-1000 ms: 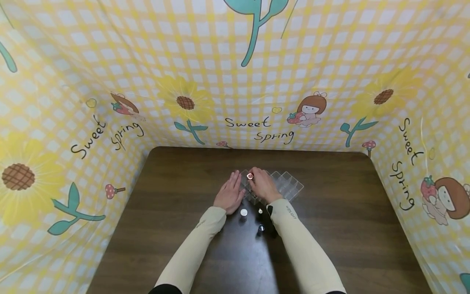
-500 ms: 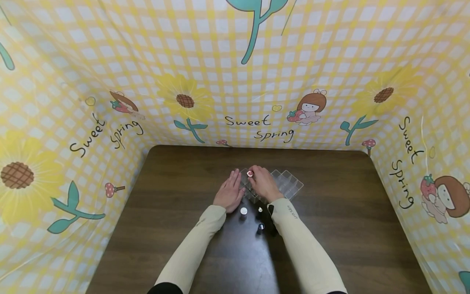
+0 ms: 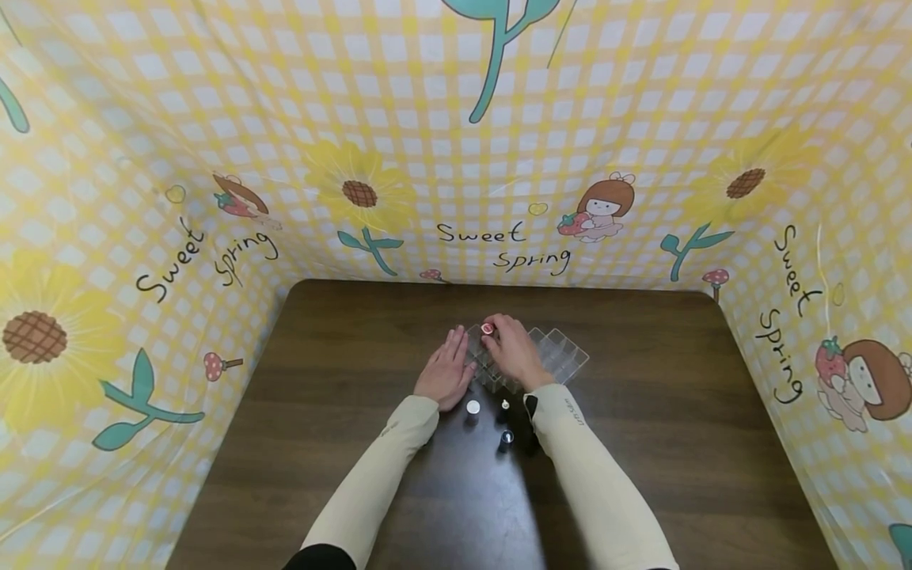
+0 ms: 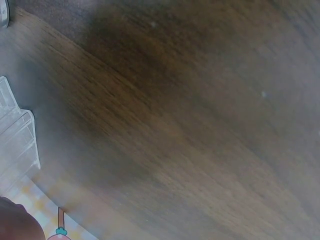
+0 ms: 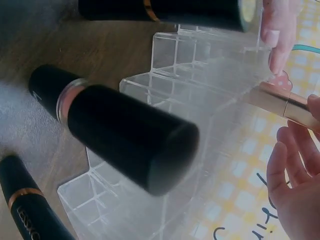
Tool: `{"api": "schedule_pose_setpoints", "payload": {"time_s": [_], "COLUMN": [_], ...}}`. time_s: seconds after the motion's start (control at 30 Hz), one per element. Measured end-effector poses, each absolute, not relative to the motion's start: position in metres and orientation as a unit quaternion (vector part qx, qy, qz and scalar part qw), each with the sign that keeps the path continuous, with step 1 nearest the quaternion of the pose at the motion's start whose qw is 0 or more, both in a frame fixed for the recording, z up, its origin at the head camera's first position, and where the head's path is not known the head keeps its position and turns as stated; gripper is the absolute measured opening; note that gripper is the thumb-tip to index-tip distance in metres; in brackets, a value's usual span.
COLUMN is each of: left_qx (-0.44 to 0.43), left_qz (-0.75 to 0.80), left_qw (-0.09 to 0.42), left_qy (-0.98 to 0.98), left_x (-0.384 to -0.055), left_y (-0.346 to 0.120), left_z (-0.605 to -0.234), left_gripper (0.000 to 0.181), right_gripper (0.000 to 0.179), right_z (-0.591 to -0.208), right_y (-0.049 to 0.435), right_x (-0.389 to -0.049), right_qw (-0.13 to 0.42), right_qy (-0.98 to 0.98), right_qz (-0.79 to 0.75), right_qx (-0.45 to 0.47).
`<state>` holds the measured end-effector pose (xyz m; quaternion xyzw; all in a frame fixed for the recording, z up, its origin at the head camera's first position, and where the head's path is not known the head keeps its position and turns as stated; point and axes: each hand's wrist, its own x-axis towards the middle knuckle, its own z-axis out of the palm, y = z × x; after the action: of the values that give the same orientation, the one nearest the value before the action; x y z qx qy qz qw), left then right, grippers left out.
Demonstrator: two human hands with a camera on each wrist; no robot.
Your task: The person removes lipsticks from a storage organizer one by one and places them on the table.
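My right hand (image 3: 514, 348) pinches a gold lipstick tube (image 5: 285, 106) between thumb and fingers, over the far left part of a clear stepped organizer (image 3: 563, 356). In the head view only the tube's reddish, pale-rimmed end (image 3: 488, 328) shows. My left hand (image 3: 445, 372) lies with straight fingers along the organizer's left side; its fingertips (image 5: 272, 37) appear at its edge in the right wrist view. Three black lipstick tubes with gold bands, a centre one (image 5: 132, 135), a top one (image 5: 200, 10) and a lower-left one (image 5: 37, 215), stand on the near side of the organizer.
The brown wooden table (image 3: 342, 340) carries everything. A yellow checked cloth (image 3: 456, 174) with flowers and lettering rises behind the table and along both sides. Both forearms, in cream sleeves (image 3: 598, 475), reach over the near part of the table.
My right hand, still holding the lipstick tube, has shifted slightly farther away toward the organizer's back. My left hand and the standing tubes stay in place.
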<state>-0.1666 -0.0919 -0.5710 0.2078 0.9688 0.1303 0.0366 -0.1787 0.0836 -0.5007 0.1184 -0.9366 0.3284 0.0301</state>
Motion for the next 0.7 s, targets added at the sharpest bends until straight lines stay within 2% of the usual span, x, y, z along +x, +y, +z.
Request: {"api": "schedule_pose_setpoints", "payload": {"time_s": [0.7], "left_qx": [0.206], "left_qz": [0.119], "left_qw": [0.050], "left_qy": [0.970], "left_x": [-0.168], "left_y": [-0.092], "left_z": [-0.568], "left_gripper": [0.063], "right_gripper": [0.033], "right_z": [-0.478], "right_y": [0.091], "right_x": [-0.174], "right_qw": [0.026], "right_qy": [-0.927], "right_qz": [0.356], "right_qx": [0.114]}}
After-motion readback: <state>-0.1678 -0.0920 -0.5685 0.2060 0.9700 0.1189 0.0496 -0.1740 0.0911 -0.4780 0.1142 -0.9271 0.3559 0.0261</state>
